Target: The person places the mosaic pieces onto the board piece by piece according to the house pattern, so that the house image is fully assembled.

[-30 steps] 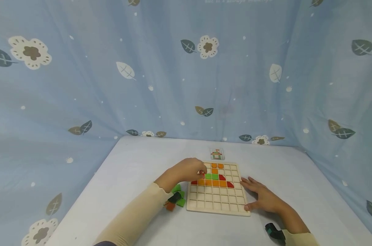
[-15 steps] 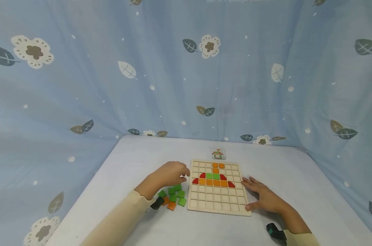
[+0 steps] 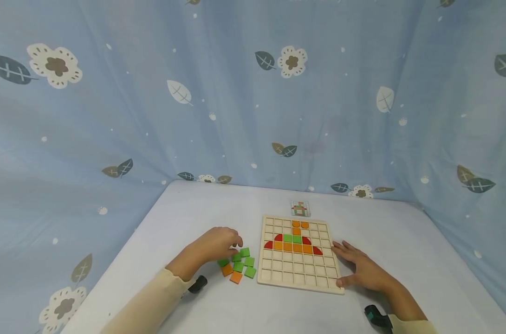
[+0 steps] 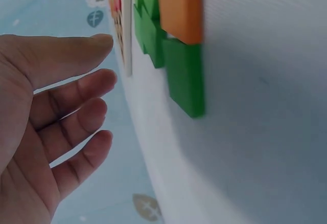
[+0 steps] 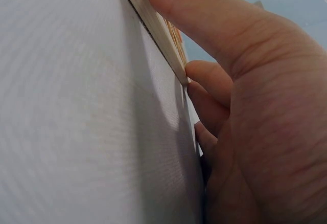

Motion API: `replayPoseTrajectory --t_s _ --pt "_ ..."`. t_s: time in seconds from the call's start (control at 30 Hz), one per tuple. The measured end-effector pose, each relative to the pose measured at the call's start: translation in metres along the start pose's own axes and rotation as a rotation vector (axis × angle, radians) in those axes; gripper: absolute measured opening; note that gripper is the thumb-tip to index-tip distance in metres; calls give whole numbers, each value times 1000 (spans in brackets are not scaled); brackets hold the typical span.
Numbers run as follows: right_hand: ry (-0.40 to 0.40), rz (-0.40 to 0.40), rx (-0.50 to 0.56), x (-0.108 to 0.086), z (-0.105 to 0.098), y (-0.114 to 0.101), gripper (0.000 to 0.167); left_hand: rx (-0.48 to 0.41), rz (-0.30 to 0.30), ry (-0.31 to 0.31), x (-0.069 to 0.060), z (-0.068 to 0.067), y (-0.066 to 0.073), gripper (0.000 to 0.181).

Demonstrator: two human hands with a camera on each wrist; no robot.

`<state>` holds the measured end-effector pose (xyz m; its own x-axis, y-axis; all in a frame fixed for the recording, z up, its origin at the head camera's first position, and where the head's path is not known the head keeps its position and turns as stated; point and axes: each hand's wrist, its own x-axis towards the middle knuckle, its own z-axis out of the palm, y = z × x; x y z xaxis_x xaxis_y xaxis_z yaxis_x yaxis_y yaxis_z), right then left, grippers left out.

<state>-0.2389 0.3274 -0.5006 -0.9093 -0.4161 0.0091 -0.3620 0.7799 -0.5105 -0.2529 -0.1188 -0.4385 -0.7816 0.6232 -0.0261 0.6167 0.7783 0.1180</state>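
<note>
A wooden grid board lies on the table, with orange, green and red pieces set in its upper rows. Left of it is a loose group of green tiles and orange tiles. My left hand hovers over the upper left of this group, holding nothing; in the left wrist view the hand has its fingers loosely bent beside a green tile. My right hand rests at the board's right edge, and in the right wrist view its thumb and fingertips touch the board's side.
Behind the board lies a small pattern card. A blue curtain with leaves and flowers hangs behind the white table. Dark wrist devices show near both sleeves.
The left hand has drawn back from the board's red pieces, moving left and down to the loose tiles. A red piece shows where its fingers were. The right hand has stayed at the board's edge.
</note>
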Motion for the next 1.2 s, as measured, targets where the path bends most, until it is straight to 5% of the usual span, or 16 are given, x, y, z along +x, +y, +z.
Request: replayPoseTrajectory --t_s 0.37,0.6,0.87,1.2 --pt "-1 2 -2 0 1 3 106 -84 -38 -59 -31 8 -12 26" --pt "1 -4 -6 -1 0 3 105 -135 -41 -75 -38 10 -12 36" --pt "-8 -14 19 1 0 1 105 -200 -121 -116 -29 12 -27 24" --pt "-4 -22 10 -1 -1 1 104 -167 -32 -88 13 -1 -11 21"
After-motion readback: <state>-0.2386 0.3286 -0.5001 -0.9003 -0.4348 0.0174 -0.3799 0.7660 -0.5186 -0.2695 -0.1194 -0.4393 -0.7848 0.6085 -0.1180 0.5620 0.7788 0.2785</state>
